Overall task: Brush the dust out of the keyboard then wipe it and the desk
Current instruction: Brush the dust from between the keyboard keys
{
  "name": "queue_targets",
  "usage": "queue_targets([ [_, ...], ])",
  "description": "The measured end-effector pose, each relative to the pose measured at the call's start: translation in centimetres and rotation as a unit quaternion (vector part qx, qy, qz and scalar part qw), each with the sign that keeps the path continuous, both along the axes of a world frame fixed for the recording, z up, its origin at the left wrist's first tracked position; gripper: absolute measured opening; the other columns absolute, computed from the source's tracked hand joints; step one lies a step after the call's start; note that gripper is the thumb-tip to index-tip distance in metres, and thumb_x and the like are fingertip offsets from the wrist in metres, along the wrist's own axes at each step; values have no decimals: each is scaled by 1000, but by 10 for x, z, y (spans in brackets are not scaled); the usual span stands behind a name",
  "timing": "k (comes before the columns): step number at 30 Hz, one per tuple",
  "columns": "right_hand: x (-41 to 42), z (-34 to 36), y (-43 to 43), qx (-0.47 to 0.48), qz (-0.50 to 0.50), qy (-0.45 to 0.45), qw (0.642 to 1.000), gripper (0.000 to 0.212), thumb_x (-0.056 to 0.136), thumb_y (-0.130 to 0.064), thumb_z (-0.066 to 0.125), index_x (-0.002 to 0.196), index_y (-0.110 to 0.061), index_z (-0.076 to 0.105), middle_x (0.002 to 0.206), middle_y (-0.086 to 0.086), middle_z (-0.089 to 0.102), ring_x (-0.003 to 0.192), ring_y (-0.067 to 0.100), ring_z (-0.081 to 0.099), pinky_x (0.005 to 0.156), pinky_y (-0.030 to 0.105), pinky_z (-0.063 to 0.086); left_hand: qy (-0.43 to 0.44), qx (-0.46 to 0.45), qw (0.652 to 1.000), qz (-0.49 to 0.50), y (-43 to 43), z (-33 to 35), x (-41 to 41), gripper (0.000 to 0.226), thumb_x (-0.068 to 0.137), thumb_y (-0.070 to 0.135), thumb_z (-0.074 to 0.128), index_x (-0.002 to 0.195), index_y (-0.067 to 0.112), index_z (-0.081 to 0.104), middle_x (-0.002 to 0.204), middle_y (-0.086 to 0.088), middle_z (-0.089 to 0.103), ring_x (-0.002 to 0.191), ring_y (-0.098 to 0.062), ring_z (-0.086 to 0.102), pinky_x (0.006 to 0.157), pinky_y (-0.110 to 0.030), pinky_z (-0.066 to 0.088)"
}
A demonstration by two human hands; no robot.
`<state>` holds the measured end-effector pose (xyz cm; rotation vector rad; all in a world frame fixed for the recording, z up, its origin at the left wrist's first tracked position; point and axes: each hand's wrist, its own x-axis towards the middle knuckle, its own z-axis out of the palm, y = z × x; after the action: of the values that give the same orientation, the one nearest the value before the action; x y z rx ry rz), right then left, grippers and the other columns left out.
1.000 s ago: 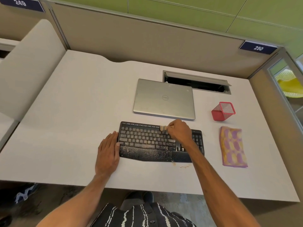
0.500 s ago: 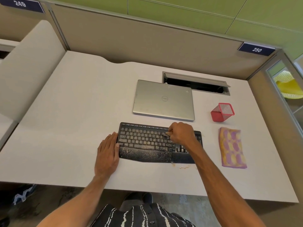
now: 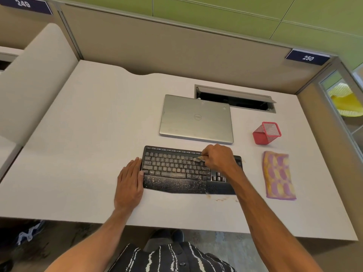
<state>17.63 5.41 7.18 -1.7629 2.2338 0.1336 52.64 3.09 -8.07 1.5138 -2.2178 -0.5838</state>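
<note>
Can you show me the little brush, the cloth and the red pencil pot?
brush (image 3: 198, 159): head view, on the pale tip sticking out of the right hand (image 3: 218, 157).
cloth (image 3: 279, 175): head view, on the middle of the yellow and purple fabric.
red pencil pot (image 3: 262, 137): head view, on its mesh side wall.

1. The keyboard (image 3: 176, 169) is black, speckled with pale dust.
2. The brush (image 3: 198, 159) shows pale beige bristles.
3. The cloth (image 3: 279, 175) is yellow with a pattern of purple and pink blobs.
4. The tabletop (image 3: 88, 144) is off-white, with orange-brown marks by the keyboard's near edge.
5. The laptop (image 3: 196, 118) is silver.
6. The mesh cup (image 3: 266, 133) is red.
7. The shirt (image 3: 169, 258) is black with irregular white stripes.
8. The wall (image 3: 216, 8) is green, the partition (image 3: 176, 50) beige.
</note>
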Motion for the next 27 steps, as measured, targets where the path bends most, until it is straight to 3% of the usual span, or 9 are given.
queue_targets([
  [7, 28, -5, -6, -3, -7, -74, 997, 20, 103, -39, 62, 116, -31, 76, 80, -15, 73, 57, 5, 59, 56, 21, 44, 4, 3, 1000, 1, -1, -1, 0, 56, 119, 40, 22, 171, 23, 36, 174, 2, 40, 163, -16, 30, 136, -44, 22],
  [12, 23, -2, -8, -63, -110, -91, 988, 17, 95, -27, 65, 90, -21, 80, 67, -8, 71, 61, 12, 67, 60, 24, 52, 4, 3, 1000, 3, -1, -2, 0, 55, 119, 39, 22, 171, 24, 35, 174, 2, 40, 163, -16, 30, 136, -43, 21],
  [17, 35, -13, -8, -28, -130, -89, 987, 15, 90, -19, 66, 80, -17, 76, 63, -8, 68, 50, 7, 56, 49, 18, 38, 1, 2, 1000, 5, -2, -3, 0, 55, 119, 39, 22, 171, 25, 35, 175, 4, 39, 164, -15, 29, 136, -42, 20],
  [20, 33, -9, -9, -1, -141, -123, 982, 11, 88, -22, 70, 80, -18, 77, 65, -5, 72, 50, 9, 57, 50, 19, 41, 0, 3, 1000, 6, -2, -4, 0, 55, 119, 39, 22, 171, 25, 35, 175, 4, 39, 163, -14, 29, 136, -43, 21],
  [24, 28, -9, -10, -58, -178, -133, 973, 15, 92, -22, 66, 89, -17, 81, 66, -7, 71, 56, 11, 64, 56, 24, 53, -1, 3, 1000, 4, -2, -5, 0, 56, 119, 39, 22, 171, 25, 34, 175, 4, 38, 164, -14, 28, 136, -44, 21],
  [27, 31, -12, -9, -22, -162, -136, 977, 20, 95, -27, 67, 88, -13, 80, 69, 0, 73, 53, 12, 57, 52, 22, 46, -1, 5, 1000, 7, -2, -5, 0, 56, 119, 40, 22, 171, 25, 34, 175, 4, 38, 164, -14, 28, 136, -44, 21],
])
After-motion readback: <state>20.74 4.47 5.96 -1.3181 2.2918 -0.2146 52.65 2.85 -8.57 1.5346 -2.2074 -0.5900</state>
